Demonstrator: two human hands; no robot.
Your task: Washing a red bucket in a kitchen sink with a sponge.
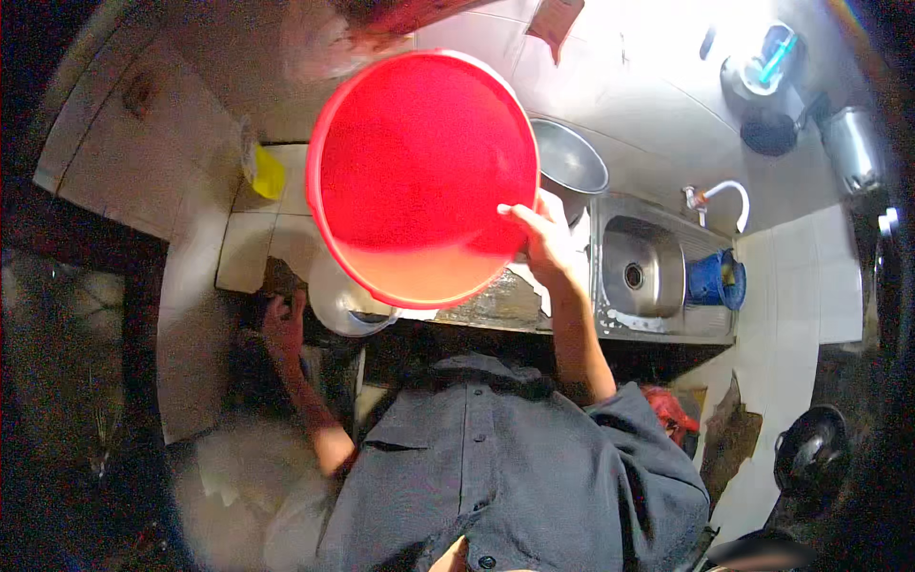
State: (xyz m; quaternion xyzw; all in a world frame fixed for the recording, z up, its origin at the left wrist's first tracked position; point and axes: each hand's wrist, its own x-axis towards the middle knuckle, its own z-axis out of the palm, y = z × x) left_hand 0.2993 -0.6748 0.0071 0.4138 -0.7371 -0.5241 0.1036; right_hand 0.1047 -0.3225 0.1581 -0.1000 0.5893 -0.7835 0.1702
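Observation:
My right hand (550,239) grips the right rim of a round red plastic basin (422,164), with the thumb over the inner side. The basin is raised and tilted, so its inside faces me, and it hides part of the counter. Below its lower left edge shows a pale round container (343,304), partly covered. To the left of that container, my left hand (284,322) is in shadow at the counter's front edge, its fingers apart. I see nothing held in it. A dark brown patch (282,275) lies just beyond its fingertips.
A metal pot (572,157) stands behind the basin's right side. Right of it are a steel sink (622,268), a white curved tap (725,189) and a blue bucket (715,279). A yellow object (268,171) is at the left wall. Metal vessels (851,146) hang at the upper right.

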